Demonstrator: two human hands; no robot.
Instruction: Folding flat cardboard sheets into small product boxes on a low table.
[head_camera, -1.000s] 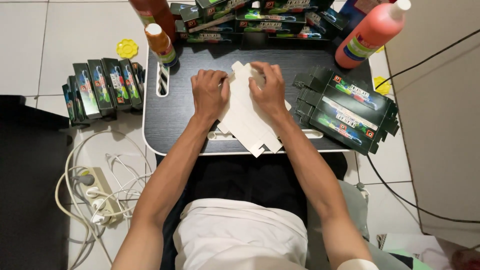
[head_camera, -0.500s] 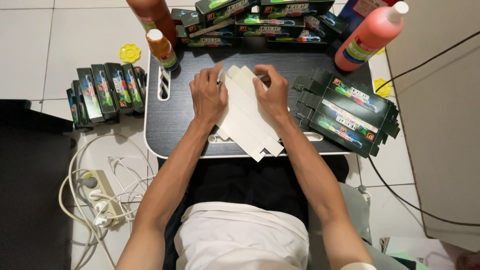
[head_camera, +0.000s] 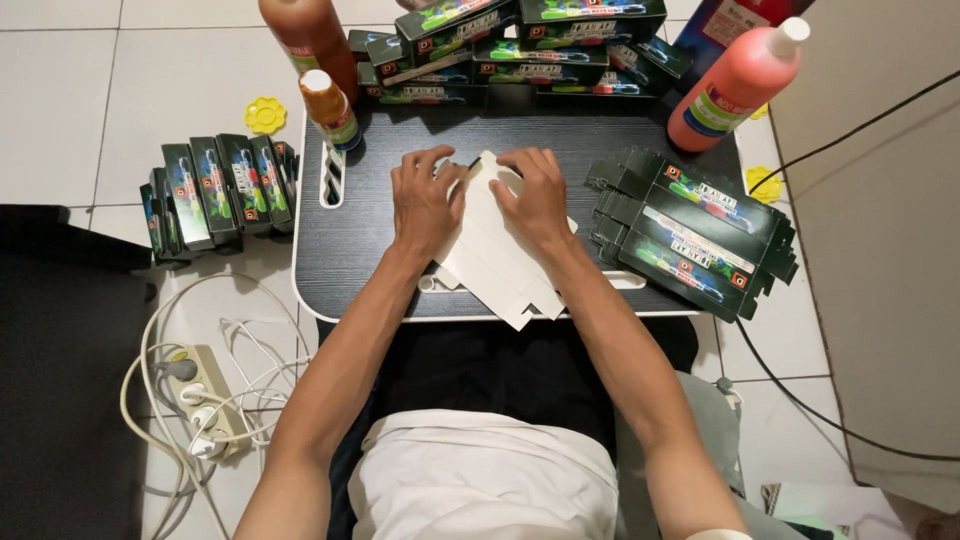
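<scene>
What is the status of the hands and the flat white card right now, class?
Left hand and right hand pressing flat on the white card. Card lies on the black tray table. Stack of flat boxes to the right, apart.

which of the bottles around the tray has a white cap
The pinkish-red bottle at the tray's far right corner, leaning, with a white cap on its narrow neck. The small orange bottle at the far left corner has an orange cap; the big brown-orange one has its top cut off.
</scene>
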